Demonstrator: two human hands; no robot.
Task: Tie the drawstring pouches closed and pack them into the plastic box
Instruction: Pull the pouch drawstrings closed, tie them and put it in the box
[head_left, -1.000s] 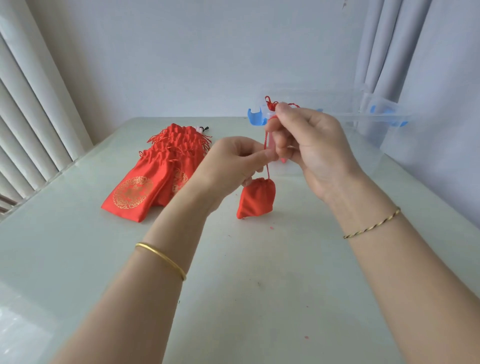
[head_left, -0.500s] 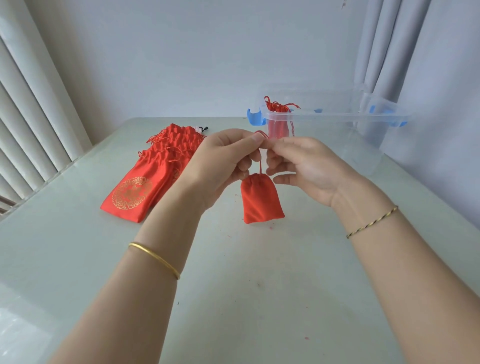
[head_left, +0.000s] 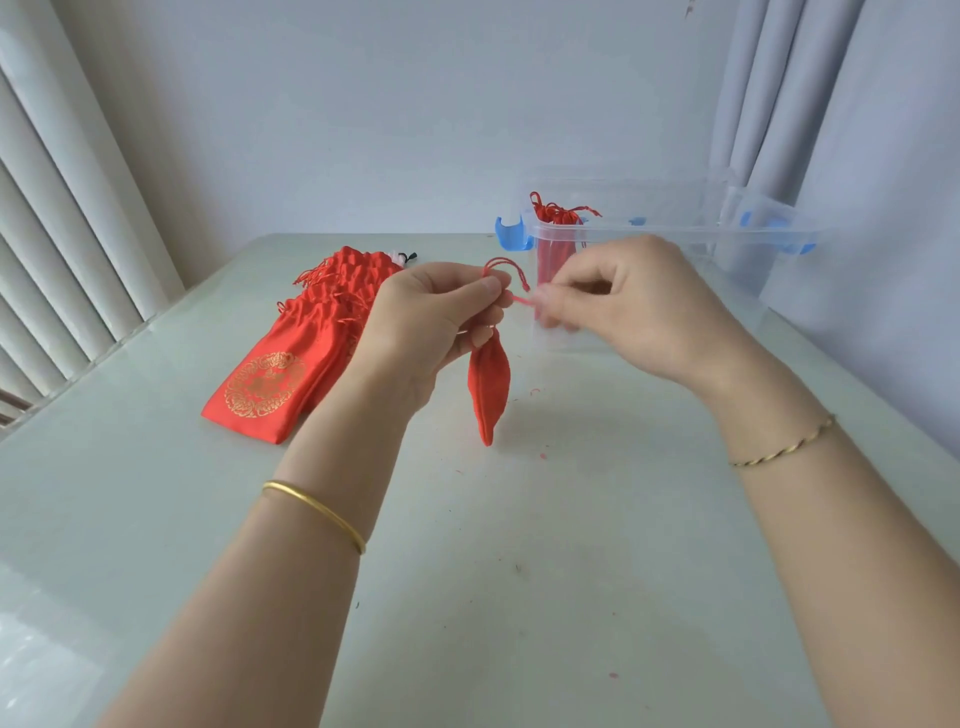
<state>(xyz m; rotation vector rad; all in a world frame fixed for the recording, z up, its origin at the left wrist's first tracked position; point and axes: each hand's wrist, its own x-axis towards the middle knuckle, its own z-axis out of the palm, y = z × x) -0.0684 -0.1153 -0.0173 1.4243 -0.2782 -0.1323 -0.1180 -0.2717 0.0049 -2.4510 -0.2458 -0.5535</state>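
A small red drawstring pouch (head_left: 489, 383) hangs edge-on over the middle of the table. My left hand (head_left: 436, 321) pinches its gathered neck, with a loop of red drawstring (head_left: 506, 269) sticking up above the fingers. My right hand (head_left: 631, 304), slightly blurred, pinches the cord's other end just right of the left hand. A pile of flat red pouches (head_left: 306, 343) with gold print lies at the left. Behind my hands stands the clear plastic box (head_left: 675, 228) with blue latches, holding a tied red pouch (head_left: 558, 218) upright at its left end.
The pale glass-topped table (head_left: 519, 545) carries small red thread scraps near the hanging pouch. Vertical blinds (head_left: 62, 234) run along the left edge and grey curtains (head_left: 779, 104) hang behind the box at the right.
My right hand came down from in front of the box to meet the left, then drew the cord out to the right. The hanging pouch has turned edge-on.
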